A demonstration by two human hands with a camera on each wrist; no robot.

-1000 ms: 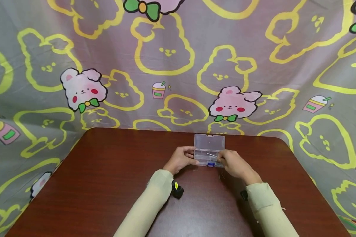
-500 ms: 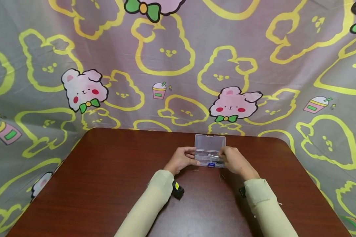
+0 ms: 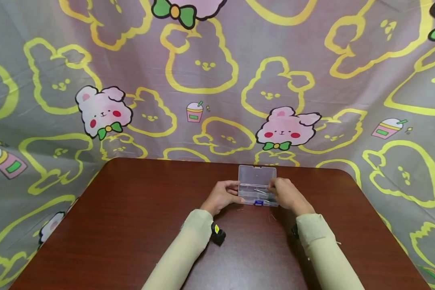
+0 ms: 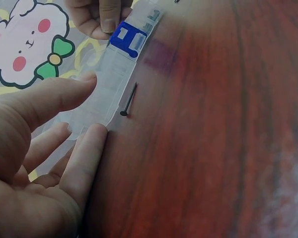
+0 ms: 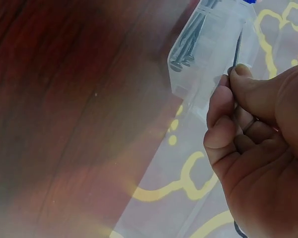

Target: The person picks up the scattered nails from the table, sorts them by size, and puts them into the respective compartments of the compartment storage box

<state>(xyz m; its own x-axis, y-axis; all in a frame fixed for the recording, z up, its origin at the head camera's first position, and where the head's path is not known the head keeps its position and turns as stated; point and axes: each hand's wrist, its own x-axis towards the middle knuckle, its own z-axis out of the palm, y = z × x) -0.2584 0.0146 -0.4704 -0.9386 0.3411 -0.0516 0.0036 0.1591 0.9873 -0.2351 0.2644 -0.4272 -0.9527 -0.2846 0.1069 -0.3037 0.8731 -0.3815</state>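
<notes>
A clear plastic box with a blue latch sits near the far edge of the table, its lid raised behind it. The left hand holds the box's left end between thumb and fingers. At the right end, the right hand pinches a nail by its head, with the shank reaching into the box. Several nails lie side by side in the front compartment. One loose nail rests on the table just in front of the box.
The brown table spreads to both sides and toward the person. More thin nails lie on it near the right wrist. Behind the far edge hangs a grey patterned cloth.
The right hand has shifted slightly up and away from the front of the box, showing more of the nails inside. The left hand keeps its hold on the left end.
</notes>
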